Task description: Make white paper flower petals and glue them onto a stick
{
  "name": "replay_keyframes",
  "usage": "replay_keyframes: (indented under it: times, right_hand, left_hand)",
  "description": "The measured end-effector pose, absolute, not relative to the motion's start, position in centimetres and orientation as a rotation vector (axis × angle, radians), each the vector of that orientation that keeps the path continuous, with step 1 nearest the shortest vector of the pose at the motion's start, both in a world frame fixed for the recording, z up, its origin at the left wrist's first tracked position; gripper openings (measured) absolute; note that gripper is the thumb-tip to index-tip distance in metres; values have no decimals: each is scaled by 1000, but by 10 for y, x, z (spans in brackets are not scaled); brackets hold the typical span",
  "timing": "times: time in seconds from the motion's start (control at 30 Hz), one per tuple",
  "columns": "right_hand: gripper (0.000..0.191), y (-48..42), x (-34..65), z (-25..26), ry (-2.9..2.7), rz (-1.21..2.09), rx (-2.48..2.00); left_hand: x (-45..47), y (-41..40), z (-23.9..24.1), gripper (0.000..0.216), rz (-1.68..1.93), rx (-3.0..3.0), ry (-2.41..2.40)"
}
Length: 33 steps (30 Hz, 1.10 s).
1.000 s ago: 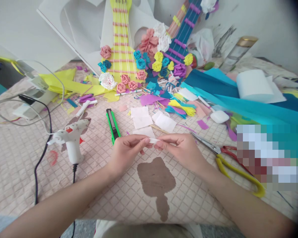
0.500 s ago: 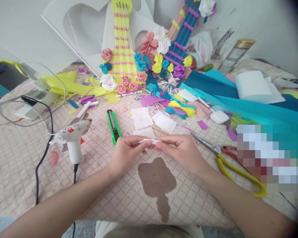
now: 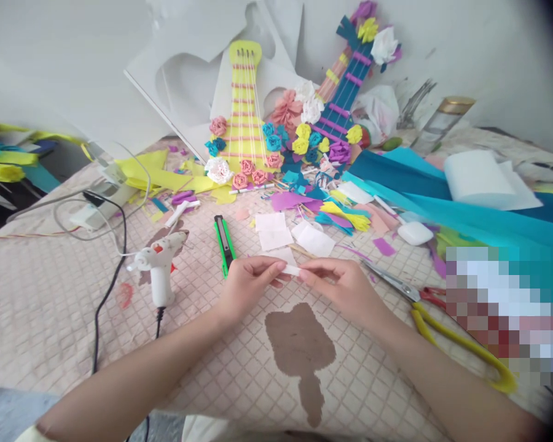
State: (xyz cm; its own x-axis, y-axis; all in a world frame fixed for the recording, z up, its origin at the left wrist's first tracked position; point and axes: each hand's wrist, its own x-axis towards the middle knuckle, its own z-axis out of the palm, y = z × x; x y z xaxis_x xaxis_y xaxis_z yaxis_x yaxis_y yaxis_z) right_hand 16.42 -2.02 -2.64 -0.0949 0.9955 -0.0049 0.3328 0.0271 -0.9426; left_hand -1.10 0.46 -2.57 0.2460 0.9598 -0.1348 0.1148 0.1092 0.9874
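The left hand (image 3: 249, 285) and right hand (image 3: 343, 288) both pinch a small white paper strip (image 3: 291, 269); their fingertips hide most of it.

There is one view only, from a camera worn on the person's head, looking forward and down over a quilted cloth (image 3: 50, 319). It sits close above the left hand (image 3: 249, 285) and right hand (image 3: 345, 288), whose forearms enter from the near edge. Its gaze reaches the far wall, taking in a yellow paper guitar (image 3: 244, 110) propped there and blue paper sheets (image 3: 442, 190) at far right. The edges bend like a wide lens.
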Motion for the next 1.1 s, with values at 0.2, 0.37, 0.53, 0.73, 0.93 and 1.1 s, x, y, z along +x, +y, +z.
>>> replay_keyframes:
  times: [0.2, 0.37, 0.53, 0.73, 0.93, 1.1]
  right_hand:
    - [21, -14, 169, -33, -1506, 1120, -1378]
    - [18, -9, 172, -34, -1398, 1262, -1364]
    - [22, -4, 175, -38, -1325, 1271, -1349]
    - [25, 2, 175, -42, -1325, 1223, -1346]
    - [20, 14, 161, -32, -1464, 1124, -1388]
    - [13, 44, 133, -25, -1634, 1053, -1517]
  left_hand:
    - [-8, 5, -29, 27, 844, 1486, 1197]
    - [-11, 8, -24, 39, 781, 1816, 1310]
    - [-31, 18, 1, 37, 636, 2075, 1611]
    - [-53, 24, 1, 56, 276, 2163, 2085]
    - [-60, 28, -13, 55, 129, 2155, 2120]
    - [-67, 18, -7, 37, 191, 2179, 2103]
